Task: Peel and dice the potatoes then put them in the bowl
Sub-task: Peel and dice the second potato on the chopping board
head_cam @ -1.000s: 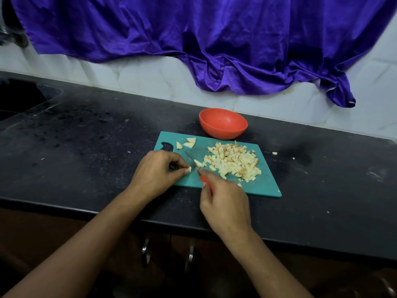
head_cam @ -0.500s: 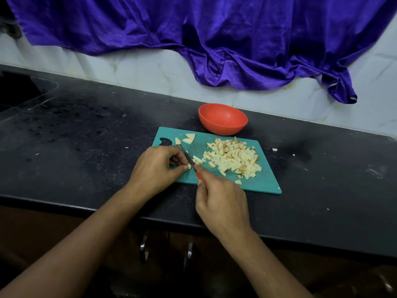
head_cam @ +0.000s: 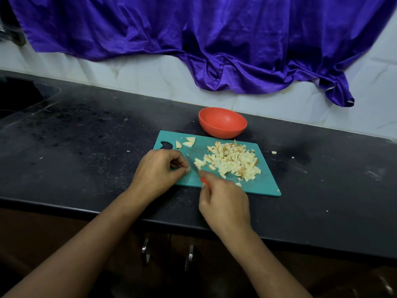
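Orange bowl (head_cam: 221, 122) behind teal board (head_cam: 263, 187) w/ dice (head_cam: 234, 162), purple cloth (head_cam: 214, 39) above

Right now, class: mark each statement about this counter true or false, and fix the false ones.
1. The bowl holds the dice. False: it looks empty; the dice lie on the board.
2. The right hand holds a knife. True.
3. The left hand lies flat on the counter. False: it pinches a small piece on the board.
4. Three larger pieces lie near the board's hole. True.
5. The bowl stands on the board. False: it stands on the counter behind it.
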Demonstrator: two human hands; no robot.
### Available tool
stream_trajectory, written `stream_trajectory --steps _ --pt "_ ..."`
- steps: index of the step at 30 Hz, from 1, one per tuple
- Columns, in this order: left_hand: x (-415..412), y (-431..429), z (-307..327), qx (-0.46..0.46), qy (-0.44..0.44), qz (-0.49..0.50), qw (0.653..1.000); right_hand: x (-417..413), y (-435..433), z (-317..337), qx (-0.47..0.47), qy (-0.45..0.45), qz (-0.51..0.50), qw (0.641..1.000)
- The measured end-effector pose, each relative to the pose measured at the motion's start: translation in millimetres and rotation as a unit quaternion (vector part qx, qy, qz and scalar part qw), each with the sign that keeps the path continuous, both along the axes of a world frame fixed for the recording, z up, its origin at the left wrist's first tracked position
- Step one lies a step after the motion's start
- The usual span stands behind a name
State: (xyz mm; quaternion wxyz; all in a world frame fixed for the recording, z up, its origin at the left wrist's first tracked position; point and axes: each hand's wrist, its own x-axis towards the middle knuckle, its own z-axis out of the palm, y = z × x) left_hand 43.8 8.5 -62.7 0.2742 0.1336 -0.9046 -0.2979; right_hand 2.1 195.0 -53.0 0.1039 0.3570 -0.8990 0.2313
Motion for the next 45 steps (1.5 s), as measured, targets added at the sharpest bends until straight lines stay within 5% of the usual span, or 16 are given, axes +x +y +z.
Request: stream_trajectory --steps 11,17,39,45 --pt "-6 -8 -4 0.028 0.046 0.047 0.997 -30 11 -12 -0.2 -0.159 0.022 0.966" --pt "-14 -10 -2 -0.003 -0.026 0.087 0.996 -36 13 -20 -0.267 -0.198 0.015 0.943" --pt "-51 2 7 0.073 -0.043 -0.057 0.995 -40 15 -22 -0.338 -0.243 0.013 0.909" --pt "-60 5 18 -0.009 -0.113 -0.08 0.99 -41 15 -18 -0.352 -0.251 0.006 0.902"
